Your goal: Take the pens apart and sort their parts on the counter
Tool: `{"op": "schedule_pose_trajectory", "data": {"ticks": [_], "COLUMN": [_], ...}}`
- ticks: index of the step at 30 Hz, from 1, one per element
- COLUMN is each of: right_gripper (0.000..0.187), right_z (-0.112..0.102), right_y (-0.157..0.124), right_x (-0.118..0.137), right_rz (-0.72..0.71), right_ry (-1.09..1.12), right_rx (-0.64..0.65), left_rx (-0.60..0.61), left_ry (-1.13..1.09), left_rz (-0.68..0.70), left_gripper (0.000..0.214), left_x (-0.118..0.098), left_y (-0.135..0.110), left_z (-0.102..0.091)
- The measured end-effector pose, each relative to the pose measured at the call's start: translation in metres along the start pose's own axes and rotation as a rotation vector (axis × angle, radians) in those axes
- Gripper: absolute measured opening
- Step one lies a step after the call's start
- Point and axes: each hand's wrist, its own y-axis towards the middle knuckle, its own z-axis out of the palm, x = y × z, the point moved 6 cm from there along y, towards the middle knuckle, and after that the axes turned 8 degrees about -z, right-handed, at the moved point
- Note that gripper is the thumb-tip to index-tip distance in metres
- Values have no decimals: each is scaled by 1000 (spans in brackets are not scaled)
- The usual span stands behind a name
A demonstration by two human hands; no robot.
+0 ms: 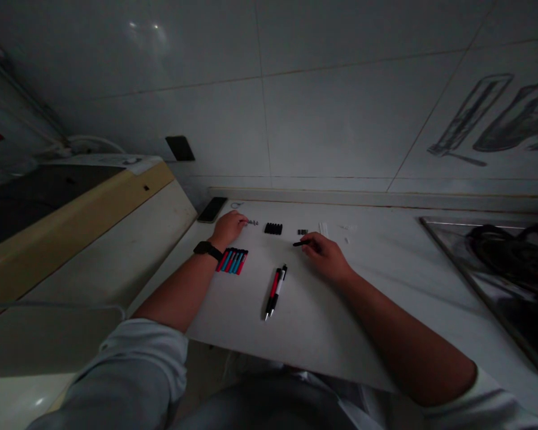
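My left hand (pixel 228 227) reaches to the far left of the white sheet (pixel 296 322), its fingers pinched on small metal springs (pixel 253 222). A black watch (pixel 207 249) sits on that wrist. My right hand (pixel 325 254) is closed on a thin black pen part (pixel 298 243). Between the hands lie a row of red and blue pen barrels (pixel 233 261), a pile of small black parts (pixel 273 228) and a smaller dark cluster (pixel 302 232). Two assembled pens (pixel 275 291), one red and one white, lie side by side in front.
A dark phone (pixel 212 209) lies at the back left of the counter. Small white pieces (pixel 324 229) sit near the wall. A metal sink (pixel 497 280) with dark items is on the right. A beige appliance (pixel 85 215) stands to the left.
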Motion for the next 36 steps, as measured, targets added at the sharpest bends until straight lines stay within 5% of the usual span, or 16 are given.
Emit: {"op": "schedule_pose_trajectory", "data": {"ticks": [8, 13, 17, 21, 24, 30, 36], "right_gripper": [28, 28, 28, 30, 32, 38, 44], "right_z": [2, 1, 3, 6, 8, 12, 10], "right_y": [-2, 0, 2, 3, 3, 4, 5], "right_x": [-1, -3, -7, -6, 0, 12, 10], "right_rz": [14, 24, 55, 89, 107, 106, 158], "right_ry": [-5, 6, 68, 218, 326, 506, 491], "right_rx": [22, 14, 15, 59, 106, 162, 135], "left_rx": [19, -31, -39, 137, 195, 206, 161], "left_ry": [8, -99, -218, -270, -250, -236, -314], "left_rz": [4, -8, 83, 511, 704, 824, 728], "left_gripper": [21, 19, 23, 41, 52, 55, 46], "left_x": [4, 2, -40, -125, -167, -188, -179], "left_y": [0, 3, -5, -38, -59, -73, -60], "left_z": [3, -14, -35, -45, -48, -46, -48]}}
